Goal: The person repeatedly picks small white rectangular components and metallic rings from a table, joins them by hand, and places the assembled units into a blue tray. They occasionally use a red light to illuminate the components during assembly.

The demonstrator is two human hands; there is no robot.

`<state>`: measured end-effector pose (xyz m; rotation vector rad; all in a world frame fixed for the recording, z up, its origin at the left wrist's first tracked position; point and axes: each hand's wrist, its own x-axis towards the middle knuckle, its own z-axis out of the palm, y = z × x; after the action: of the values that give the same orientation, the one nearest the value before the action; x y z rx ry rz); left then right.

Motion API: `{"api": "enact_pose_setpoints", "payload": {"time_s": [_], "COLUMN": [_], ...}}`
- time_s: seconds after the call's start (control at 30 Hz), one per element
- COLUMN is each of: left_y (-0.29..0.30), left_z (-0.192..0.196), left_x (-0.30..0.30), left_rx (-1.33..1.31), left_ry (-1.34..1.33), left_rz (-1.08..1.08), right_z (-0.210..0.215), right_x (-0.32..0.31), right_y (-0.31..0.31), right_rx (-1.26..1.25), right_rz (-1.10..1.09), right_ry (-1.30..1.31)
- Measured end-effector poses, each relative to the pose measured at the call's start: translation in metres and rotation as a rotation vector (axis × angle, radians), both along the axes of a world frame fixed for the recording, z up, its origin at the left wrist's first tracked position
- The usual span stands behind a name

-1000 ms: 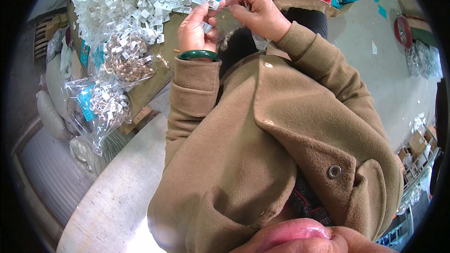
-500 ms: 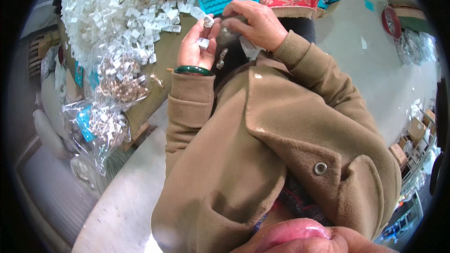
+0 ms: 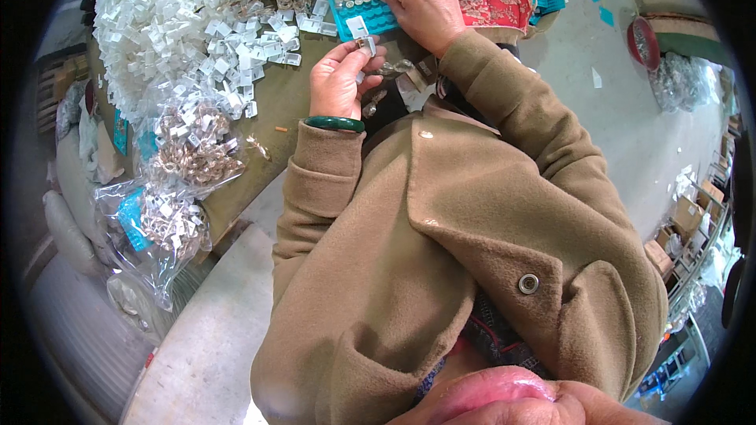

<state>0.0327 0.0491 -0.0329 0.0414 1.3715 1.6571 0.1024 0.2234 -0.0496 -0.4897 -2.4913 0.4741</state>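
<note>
Clear piece [image 3: 368, 46] — between fingertips of left hand [image 3: 337, 83] — right hand [image 3: 428, 12] at blue tray [image 3: 384, 21], grip unclear.

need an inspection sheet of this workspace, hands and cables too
surface: olive-brown worktop, partly covered
job's things: small clear-white piece; blue tray with round pale pieces
clutter: heap of white pieces, clear bags of parts
hands: left hand pinches the small piece; right hand has fingertips at the tray, grip unclear
cables: nothing seen
surroundings: grey floor, cardboard boxes at right
</note>
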Motion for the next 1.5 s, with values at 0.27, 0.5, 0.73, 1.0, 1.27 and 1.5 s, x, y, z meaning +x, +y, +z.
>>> {"api": "enact_pose_setpoints", "payload": {"time_s": [0.27,0.5,0.73,1.0,1.27,1.5], "left_y": [0.002,0.005,0.005,0.006,0.01,0.007], "left_z": [0.001,0.0,-0.003,0.005,0.013,0.012], "left_x": [-0.006,-0.012,-0.017,-0.011,0.0,0.001], "left_rx": [-0.021,0.057,0.101,0.051,0.05,-0.003], "left_ry": [-0.03,-0.141,-0.14,-0.042,0.003,-0.019], "left_rz": [-0.007,0.043,0.019,0.01,0.007,0.012], "right_z": [0.001,-0.005,-0.003,0.02,0.029,0.026], "right_x": [-0.004,-0.004,-0.003,0.012,0.027,0.031], "right_y": [0.001,-0.003,0.002,-0.005,-0.025,-0.025], "right_rx": [-0.055,-0.055,-0.033,-0.426,-0.328,-0.556], "right_rz": [-0.007,0.064,0.121,0.191,0.272,0.295], "right_ry": [0.047,0.025,-0.056,0.032,0.117,0.084]}}
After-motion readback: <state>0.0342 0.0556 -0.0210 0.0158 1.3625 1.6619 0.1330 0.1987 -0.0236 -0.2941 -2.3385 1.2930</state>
